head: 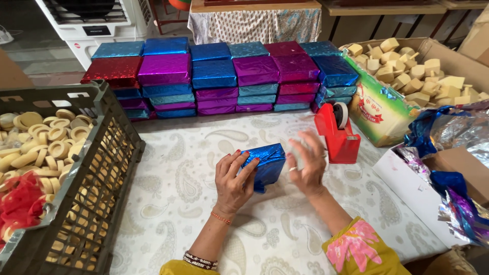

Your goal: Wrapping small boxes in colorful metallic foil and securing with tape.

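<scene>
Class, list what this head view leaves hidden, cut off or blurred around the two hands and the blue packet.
- Blue foil packet, head view: contents hidden by wrapping; left hand covers its near end.
- Right hand: motion-blurred, so its grip is unclear.
- Grey crate: cut off by the left and bottom edges.

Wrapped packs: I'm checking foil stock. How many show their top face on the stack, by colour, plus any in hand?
Blue packs: 7
Purple packs: 4
Red pack: 1
Held blue pack: 1
Total: 13

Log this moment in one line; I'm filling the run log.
left hand: holds blue foil-wrapped block | right hand: at block's end | red tape dispenser: beside
</scene>
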